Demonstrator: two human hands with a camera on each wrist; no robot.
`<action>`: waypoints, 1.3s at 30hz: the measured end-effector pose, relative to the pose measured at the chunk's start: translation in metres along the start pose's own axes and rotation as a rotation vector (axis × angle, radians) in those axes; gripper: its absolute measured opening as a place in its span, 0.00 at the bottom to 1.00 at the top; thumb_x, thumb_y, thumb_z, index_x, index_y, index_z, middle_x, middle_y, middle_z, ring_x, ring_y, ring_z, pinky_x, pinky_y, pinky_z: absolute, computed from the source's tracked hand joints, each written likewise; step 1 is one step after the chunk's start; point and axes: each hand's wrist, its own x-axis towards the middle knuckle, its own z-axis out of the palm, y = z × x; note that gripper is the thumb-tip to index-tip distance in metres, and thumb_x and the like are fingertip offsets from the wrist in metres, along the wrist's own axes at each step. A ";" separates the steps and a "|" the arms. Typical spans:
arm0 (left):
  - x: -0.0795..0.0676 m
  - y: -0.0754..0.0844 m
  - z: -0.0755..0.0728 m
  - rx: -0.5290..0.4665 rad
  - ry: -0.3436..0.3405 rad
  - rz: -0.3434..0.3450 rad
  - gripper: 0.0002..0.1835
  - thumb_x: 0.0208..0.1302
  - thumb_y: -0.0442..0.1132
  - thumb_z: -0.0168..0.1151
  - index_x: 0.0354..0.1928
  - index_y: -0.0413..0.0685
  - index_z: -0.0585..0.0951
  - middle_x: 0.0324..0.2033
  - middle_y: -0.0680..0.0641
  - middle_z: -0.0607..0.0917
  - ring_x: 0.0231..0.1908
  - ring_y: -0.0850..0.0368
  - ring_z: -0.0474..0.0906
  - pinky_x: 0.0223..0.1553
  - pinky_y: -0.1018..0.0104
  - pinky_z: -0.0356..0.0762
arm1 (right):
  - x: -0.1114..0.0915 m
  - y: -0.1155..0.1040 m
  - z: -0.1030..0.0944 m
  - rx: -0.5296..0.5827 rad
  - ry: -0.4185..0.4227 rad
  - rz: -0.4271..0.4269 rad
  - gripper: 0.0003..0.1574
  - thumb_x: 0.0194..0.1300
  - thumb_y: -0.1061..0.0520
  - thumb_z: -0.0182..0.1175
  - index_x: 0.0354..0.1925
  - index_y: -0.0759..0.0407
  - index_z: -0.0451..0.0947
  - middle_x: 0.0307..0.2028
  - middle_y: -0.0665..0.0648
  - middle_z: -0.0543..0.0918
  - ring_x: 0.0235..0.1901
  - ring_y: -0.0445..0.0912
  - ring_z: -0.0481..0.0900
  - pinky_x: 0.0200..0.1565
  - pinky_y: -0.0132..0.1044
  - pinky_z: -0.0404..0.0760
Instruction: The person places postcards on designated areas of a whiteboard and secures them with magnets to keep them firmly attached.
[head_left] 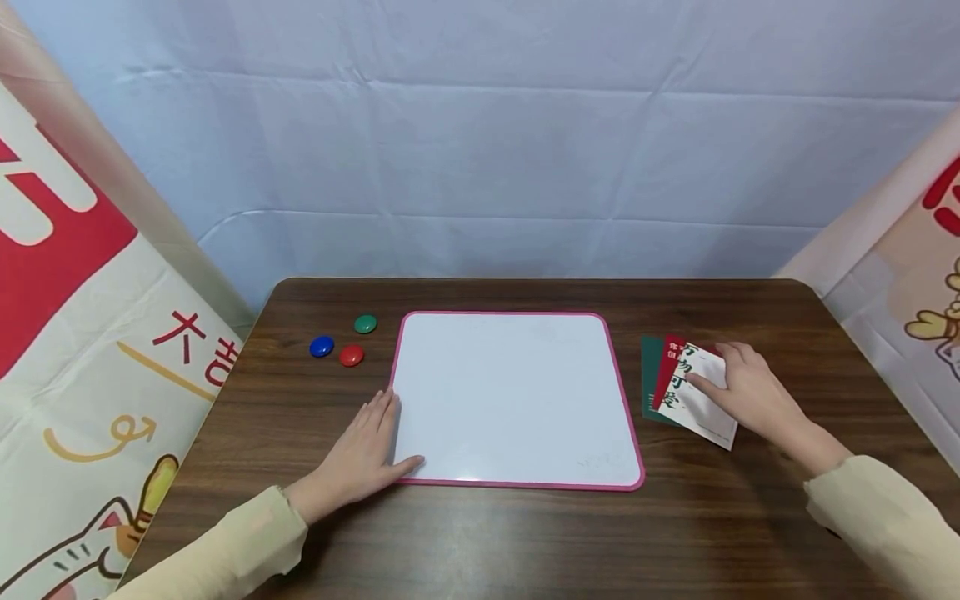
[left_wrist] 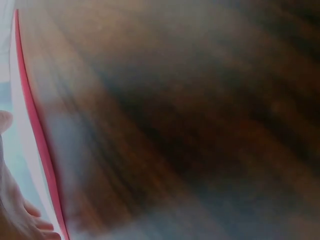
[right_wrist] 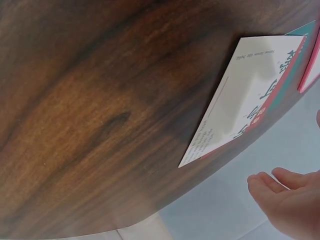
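A whiteboard (head_left: 510, 400) with a pink rim lies flat on the brown table. My left hand (head_left: 360, 454) is at its left edge, fingers straight along the rim and thumb spread over the near-left corner. To the right of the board, a white card (head_left: 701, 400) with green characters overlaps a red card (head_left: 667, 367) and a dark green card (head_left: 651, 375). Over the white card's right side is my right hand (head_left: 753, 396), fingers loosely extended and thumb apart. The right wrist view shows a gap between that hand (right_wrist: 295, 200) and the white card (right_wrist: 240, 90).
Blue (head_left: 322, 346), red (head_left: 351, 355) and green (head_left: 365, 323) round magnet-like discs lie left of the board. Behind the wood-grain table (head_left: 480, 542) hangs a pale cloth (head_left: 480, 150). Printed banners flank it on both sides.
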 end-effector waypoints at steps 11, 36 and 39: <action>-0.006 0.000 0.007 -0.031 -0.066 -0.021 0.55 0.53 0.74 0.44 0.68 0.33 0.51 0.68 0.35 0.51 0.67 0.43 0.47 0.64 0.52 0.52 | -0.004 0.004 0.005 0.022 -0.009 0.038 0.51 0.62 0.39 0.53 0.54 0.88 0.56 0.51 0.83 0.60 0.50 0.73 0.59 0.51 0.65 0.60; -0.008 0.000 0.010 -0.071 -0.045 0.019 0.62 0.48 0.77 0.45 0.67 0.29 0.46 0.68 0.33 0.43 0.68 0.44 0.41 0.63 0.53 0.53 | -0.005 0.015 0.003 0.036 -0.194 0.197 0.43 0.62 0.41 0.52 0.37 0.87 0.68 0.38 0.84 0.70 0.42 0.73 0.61 0.44 0.59 0.65; -0.007 0.000 0.011 -0.067 -0.043 0.025 0.63 0.47 0.78 0.45 0.67 0.29 0.45 0.68 0.34 0.42 0.68 0.44 0.40 0.63 0.53 0.53 | -0.004 0.017 0.002 0.064 -0.245 0.243 0.45 0.62 0.39 0.52 0.37 0.87 0.69 0.37 0.82 0.71 0.43 0.73 0.60 0.44 0.59 0.65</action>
